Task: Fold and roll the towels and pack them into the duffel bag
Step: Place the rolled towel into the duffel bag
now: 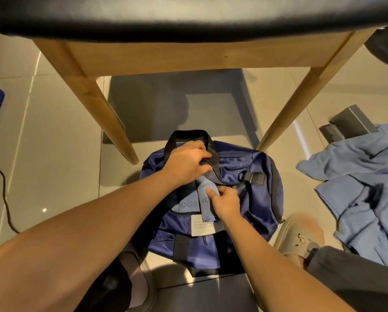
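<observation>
While left hand [186,162] grips black strap [214,158] and right hand [225,200] pinches grey band [205,203], duffel bag [256,199] looks floppy; limp towels [364,194] at 3 o'clock, grab corners.

Glossy tiled floor [53,131], navy duffel bag [256,199], crumpled blue towels [357,176], wooden chair [112,118]

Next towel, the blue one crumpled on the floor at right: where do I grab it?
Probably pinch the left corner of the blue towel, coming from the duffel bag side: it lies flat and exposed there, while the rest is bunched.
</observation>
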`<state>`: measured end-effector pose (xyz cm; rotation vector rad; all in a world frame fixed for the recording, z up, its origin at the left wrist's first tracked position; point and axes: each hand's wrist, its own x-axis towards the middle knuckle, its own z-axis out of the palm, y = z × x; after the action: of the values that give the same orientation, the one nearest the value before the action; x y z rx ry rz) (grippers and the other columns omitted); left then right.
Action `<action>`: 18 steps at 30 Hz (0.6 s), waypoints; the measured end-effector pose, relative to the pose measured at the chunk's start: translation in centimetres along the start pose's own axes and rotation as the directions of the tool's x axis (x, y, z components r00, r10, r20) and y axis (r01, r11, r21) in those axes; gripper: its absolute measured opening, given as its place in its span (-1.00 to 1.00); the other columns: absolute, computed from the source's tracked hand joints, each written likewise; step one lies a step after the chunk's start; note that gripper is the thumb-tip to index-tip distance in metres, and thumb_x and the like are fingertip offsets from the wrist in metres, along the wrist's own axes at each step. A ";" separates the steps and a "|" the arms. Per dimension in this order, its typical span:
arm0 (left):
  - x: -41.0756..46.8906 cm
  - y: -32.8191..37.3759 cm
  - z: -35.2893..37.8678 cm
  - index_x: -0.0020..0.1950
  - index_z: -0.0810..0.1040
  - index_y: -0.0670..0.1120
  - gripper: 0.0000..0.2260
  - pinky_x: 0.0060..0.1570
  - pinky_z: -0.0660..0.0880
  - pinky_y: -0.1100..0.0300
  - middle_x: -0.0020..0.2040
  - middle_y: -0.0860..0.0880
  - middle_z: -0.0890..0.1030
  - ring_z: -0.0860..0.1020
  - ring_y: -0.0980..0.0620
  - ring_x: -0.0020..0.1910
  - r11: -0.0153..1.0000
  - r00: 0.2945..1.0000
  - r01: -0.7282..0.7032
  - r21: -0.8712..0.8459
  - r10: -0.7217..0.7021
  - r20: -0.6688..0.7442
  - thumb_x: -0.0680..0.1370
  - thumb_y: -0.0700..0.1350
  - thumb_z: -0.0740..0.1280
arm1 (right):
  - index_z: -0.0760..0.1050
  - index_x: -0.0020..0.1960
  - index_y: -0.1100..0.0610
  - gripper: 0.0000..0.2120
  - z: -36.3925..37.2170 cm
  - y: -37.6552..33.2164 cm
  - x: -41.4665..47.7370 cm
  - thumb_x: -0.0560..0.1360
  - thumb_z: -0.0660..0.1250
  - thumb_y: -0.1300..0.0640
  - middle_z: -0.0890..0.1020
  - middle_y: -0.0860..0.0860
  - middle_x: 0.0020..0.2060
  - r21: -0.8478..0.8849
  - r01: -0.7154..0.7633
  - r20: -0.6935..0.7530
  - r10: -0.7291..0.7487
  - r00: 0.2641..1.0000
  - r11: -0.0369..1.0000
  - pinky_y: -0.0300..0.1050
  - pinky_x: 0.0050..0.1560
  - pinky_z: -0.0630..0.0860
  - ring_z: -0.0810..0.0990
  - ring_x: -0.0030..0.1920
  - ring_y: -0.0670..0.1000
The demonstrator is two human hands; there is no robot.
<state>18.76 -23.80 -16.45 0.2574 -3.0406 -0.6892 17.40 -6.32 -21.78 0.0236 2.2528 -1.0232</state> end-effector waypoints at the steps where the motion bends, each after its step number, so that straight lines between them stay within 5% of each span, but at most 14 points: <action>1: 0.1 0.2 0.2 0.11 0.72 -0.06 -0.71 0.02 0.51 -0.02 0.04 -0.04 0.61 0.56 -0.09 0.05 0.992 0.993 -0.115 0.054 0.115 0.017 0.49 0.07 0.49 | 0.65 -0.02 0.22 -0.78 0.1 0.1 0.0 0.56 0.42 0.04 0.70 0.14 -0.13 0.011 0.009 -0.012 -0.009 1.000 1.000 -0.09 -0.15 0.42 0.62 -0.09 0.15; 3: 0.7 0.8 0.6 -0.03 0.73 -0.07 -0.79 -0.08 0.50 -0.01 -0.06 -0.06 0.59 0.55 -0.12 -0.03 0.958 0.969 -0.247 0.143 0.242 0.049 0.49 0.05 0.47 | 0.66 -0.03 0.23 -0.79 0.2 0.3 -0.2 0.56 0.41 0.07 0.70 0.14 -0.16 0.028 0.025 -0.026 -0.025 0.999 0.999 -0.09 -0.18 0.43 0.63 -0.12 0.14; 4: 1.1 1.4 0.6 -0.03 0.72 -0.08 -0.79 -0.09 0.51 -0.01 -0.04 -0.07 0.59 0.55 -0.13 0.01 0.966 0.977 -0.208 0.152 0.198 0.082 0.54 0.05 0.43 | 0.66 -0.05 0.23 -0.80 0.3 0.3 -0.2 0.56 0.41 0.08 0.69 0.13 -0.19 0.037 0.026 -0.025 -0.025 0.999 0.999 -0.08 -0.20 0.43 0.61 -0.16 0.11; 8: 3.0 1.9 1.1 -0.06 0.67 -0.14 -0.70 -0.13 0.52 0.07 -0.05 -0.10 0.61 0.60 -0.12 -0.03 0.961 0.948 0.269 0.073 -0.277 0.156 0.64 0.07 0.31 | 0.54 -0.27 0.23 -0.76 0.3 0.7 0.2 0.53 0.40 0.14 0.57 0.08 -0.37 0.069 0.025 0.000 -0.025 1.000 0.997 -0.07 -0.29 0.40 0.48 -0.33 0.00; 10: 3.0 1.4 1.8 -0.12 0.70 -0.12 -0.74 -0.11 0.60 0.05 -0.15 -0.09 0.67 0.63 -0.11 -0.13 0.921 0.917 0.379 -0.088 -0.362 0.166 0.60 0.04 0.38 | 0.59 -0.21 0.27 -0.80 0.2 0.9 0.4 0.51 0.42 0.15 0.66 0.18 -0.30 0.078 0.040 0.005 -0.041 0.999 0.996 0.04 -0.22 0.53 0.54 -0.29 0.02; 14: 1.8 0.7 2.0 0.09 0.74 -0.09 -0.78 0.10 0.59 0.02 0.10 -0.08 0.68 0.61 -0.09 0.07 0.927 0.913 0.344 -0.151 -0.294 0.282 0.54 -0.01 0.44 | 0.64 -0.10 0.24 -0.81 -0.5 0.3 -0.1 0.55 0.36 0.12 0.70 0.18 -0.20 0.008 0.046 0.070 -0.046 0.996 0.999 0.06 -0.13 0.57 0.64 -0.17 0.19; 18: 1.1 0.3 2.2 0.25 0.63 -0.08 -0.52 0.03 0.45 0.09 0.06 -0.02 0.51 0.49 -0.05 0.08 0.986 0.909 0.166 -0.014 -0.147 0.391 0.45 0.18 0.52 | 0.45 -0.11 0.18 -0.85 -2.5 -0.3 -1.0 0.59 0.15 0.20 0.63 0.25 -0.04 -0.404 0.160 0.232 -0.068 0.970 0.900 0.04 -0.11 0.43 0.56 -0.02 0.26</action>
<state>17.50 -22.74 -18.31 0.4144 -3.4010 -0.9230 16.73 -4.55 -19.78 -0.3923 2.2467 -0.5438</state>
